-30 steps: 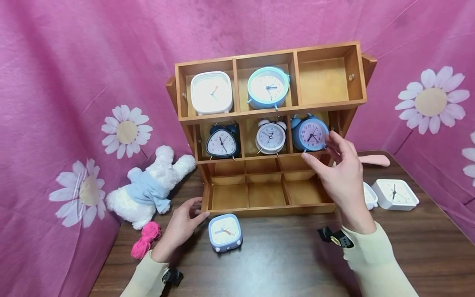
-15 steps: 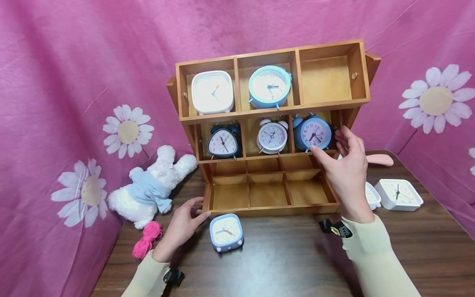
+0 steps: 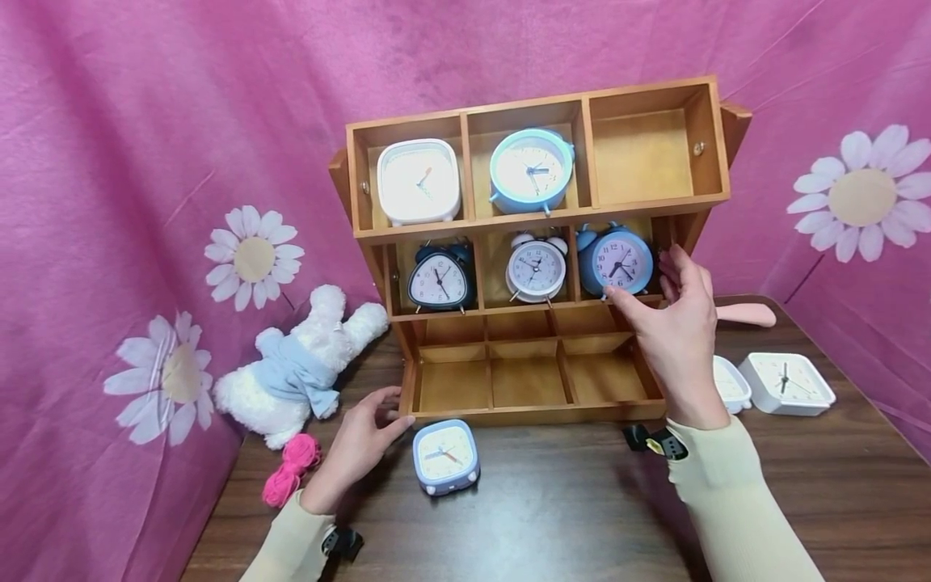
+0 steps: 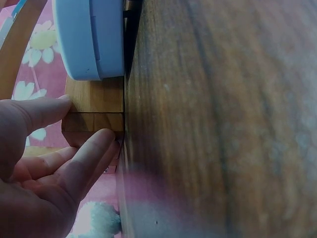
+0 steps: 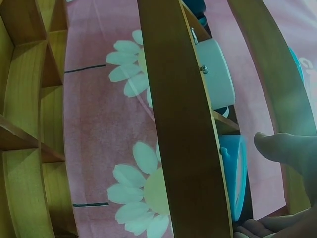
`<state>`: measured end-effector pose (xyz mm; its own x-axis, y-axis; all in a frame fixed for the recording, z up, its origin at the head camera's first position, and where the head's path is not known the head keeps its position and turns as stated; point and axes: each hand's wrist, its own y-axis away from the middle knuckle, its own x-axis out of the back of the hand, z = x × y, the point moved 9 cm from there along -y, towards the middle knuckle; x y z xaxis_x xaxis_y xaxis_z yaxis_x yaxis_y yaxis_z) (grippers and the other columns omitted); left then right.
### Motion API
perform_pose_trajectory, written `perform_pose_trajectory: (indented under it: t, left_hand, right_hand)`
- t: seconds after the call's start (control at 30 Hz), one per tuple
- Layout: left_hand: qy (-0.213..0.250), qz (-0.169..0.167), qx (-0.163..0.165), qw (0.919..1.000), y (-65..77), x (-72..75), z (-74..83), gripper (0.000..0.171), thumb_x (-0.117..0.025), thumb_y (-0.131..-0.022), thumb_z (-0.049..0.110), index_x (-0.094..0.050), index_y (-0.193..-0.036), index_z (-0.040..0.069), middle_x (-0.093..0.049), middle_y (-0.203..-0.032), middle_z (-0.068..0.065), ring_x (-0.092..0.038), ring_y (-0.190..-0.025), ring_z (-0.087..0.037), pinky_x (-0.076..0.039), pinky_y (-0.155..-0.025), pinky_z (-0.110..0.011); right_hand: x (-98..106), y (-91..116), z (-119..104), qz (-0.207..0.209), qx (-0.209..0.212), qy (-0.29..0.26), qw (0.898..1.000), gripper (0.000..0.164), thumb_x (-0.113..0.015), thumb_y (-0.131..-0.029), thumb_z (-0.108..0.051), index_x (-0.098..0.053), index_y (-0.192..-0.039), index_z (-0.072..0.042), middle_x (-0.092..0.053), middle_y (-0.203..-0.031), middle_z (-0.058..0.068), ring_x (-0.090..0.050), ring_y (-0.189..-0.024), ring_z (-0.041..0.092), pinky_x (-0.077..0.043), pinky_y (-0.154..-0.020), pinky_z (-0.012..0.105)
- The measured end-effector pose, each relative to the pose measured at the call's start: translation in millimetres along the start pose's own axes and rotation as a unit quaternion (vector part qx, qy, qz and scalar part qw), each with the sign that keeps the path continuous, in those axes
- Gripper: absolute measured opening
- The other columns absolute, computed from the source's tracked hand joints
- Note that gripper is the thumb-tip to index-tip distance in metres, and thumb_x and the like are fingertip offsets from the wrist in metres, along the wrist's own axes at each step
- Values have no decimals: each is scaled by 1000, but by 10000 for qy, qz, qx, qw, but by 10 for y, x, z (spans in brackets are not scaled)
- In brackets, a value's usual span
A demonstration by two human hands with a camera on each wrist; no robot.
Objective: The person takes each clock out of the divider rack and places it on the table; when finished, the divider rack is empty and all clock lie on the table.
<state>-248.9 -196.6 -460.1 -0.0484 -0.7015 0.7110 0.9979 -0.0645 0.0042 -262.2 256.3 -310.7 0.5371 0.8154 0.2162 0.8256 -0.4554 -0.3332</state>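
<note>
On a brown tabletop (image 3: pixel 553 517) stands a wooden shelf (image 3: pixel 534 415).
The left hand (image 3: pixel 364 435) grips the shelf's lower-left corner; the right hand (image 3: pixel 676 331), thumb and fingers apart, hovers by the blue clock (image 3: pixel 618 263), "12" legible, in the shelf's middle-right compartment, contact unclear.

Head view: bright exposure, broadly sharp. A pale glare patch lies at lower centre on the bench (image 3: pixel 538 493); the white clock (image 3: pixel 418 182) has a nearly washed-out face. Soft shadow falls beside the right sleeve (image 3: pixel 735 493). Left wrist view: soft bench grain, blurred pink reflection. Right wrist view: dimmer; shelf unit (image 5: pixel 183 114) panel shaded, outer edges bowed.
</note>
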Motion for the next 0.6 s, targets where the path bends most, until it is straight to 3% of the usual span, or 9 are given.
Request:
perform_pose_trajectory:
  t: [0.3,0.6]
  left_hand:
    - [61,4,30,10000,2,0,-3,52,-86,-101,18,-68,-148,5,-81,-130,-16,-80,-111,-27,-62,-78,-29]
    - [22,55,-84,9999,3,20,27,49,-85,-101,18,-69,-145,5,-81,-128,-16,-80,-110,-28,-66,-87,-39]
  right_hand:
    - [-57,-27,8,-126,-35,574,9983,103,-95,-91,-25,-36,-175,-11,-43,-171,16,-51,-159,30,-40,-135,42]
    - [-82,-48,-23,-110,42,1257,9920,104,-93,-90,-34,-37,-174,-9,-45,-168,23,-52,-156,39,-36,-126,57]
